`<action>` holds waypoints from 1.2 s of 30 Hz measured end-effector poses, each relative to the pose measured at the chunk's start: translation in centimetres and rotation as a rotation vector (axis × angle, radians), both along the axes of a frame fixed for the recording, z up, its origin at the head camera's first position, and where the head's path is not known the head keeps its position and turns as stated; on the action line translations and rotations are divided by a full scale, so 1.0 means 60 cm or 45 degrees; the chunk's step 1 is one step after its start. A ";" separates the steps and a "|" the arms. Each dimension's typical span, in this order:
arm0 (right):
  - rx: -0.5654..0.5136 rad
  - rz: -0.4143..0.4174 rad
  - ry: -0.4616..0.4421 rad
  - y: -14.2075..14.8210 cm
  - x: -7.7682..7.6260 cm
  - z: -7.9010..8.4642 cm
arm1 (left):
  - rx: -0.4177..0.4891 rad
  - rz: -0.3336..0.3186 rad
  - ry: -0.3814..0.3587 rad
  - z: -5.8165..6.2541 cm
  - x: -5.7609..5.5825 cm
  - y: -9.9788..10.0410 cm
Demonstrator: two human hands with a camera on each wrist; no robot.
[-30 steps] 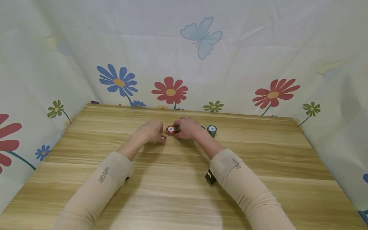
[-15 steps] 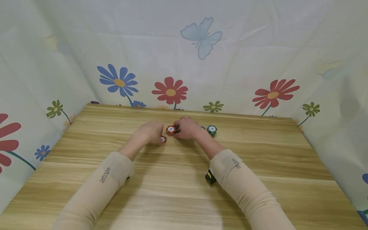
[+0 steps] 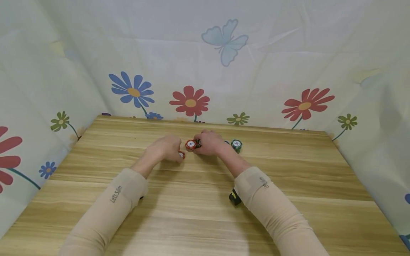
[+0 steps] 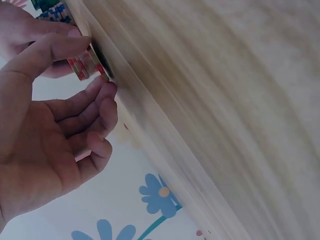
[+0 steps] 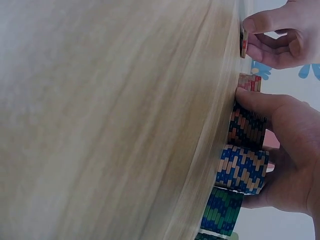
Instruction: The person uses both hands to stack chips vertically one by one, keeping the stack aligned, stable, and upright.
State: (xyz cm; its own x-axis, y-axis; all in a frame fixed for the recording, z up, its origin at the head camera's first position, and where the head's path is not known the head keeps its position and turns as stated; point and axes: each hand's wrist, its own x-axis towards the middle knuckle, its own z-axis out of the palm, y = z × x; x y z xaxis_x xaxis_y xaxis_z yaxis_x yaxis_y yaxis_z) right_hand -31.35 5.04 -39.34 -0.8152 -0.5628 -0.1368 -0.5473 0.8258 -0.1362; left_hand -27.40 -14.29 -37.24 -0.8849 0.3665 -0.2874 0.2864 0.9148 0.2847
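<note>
My left hand (image 3: 164, 148) pinches a red poker chip (image 3: 182, 155) between thumb and fingertips, low over the table. In the right wrist view that chip (image 5: 244, 45) stands nearly edge-on between the fingertips. Just beyond it is a short stack of red poker chips (image 3: 190, 144). My right hand (image 3: 209, 143) grips a stack of black poker chips (image 5: 246, 125), its thumb near the red stack. Its other fingers reach behind the stacks, partly hidden. A taller stack of blue poker chips (image 5: 242, 169) and a stack of green poker chips (image 5: 221, 211) continue the row to the right.
The wooden table (image 3: 192, 213) ends at a back edge close behind the chips. Flower-printed cloth (image 3: 256, 71) hangs behind and at both sides. A small black object with a yellow mark (image 3: 235, 197) shows beside the right sleeve.
The left hand's fingers have shifted slightly about the red chip, whose face turned more visible and then partly covered again. The right hand and the stacks have stayed in place.
</note>
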 end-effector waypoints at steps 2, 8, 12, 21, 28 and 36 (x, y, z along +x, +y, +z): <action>0.000 -0.001 -0.004 0.000 0.000 0.000 | 0.007 -0.010 -0.009 0.000 -0.002 -0.003; -0.006 0.010 0.008 0.003 -0.001 -0.001 | 0.101 0.011 -0.037 0.004 -0.007 -0.010; -0.012 0.018 0.019 0.005 -0.002 -0.002 | 0.155 0.008 0.011 0.007 -0.010 -0.009; -0.006 0.041 0.016 0.005 0.000 -0.001 | 0.172 -0.001 0.170 0.005 -0.019 0.003; -0.023 0.050 0.014 0.003 -0.001 -0.001 | 0.181 0.015 0.247 -0.008 -0.025 0.010; -0.045 0.029 -0.002 0.006 0.001 0.002 | 0.196 -0.001 0.276 -0.011 -0.024 0.014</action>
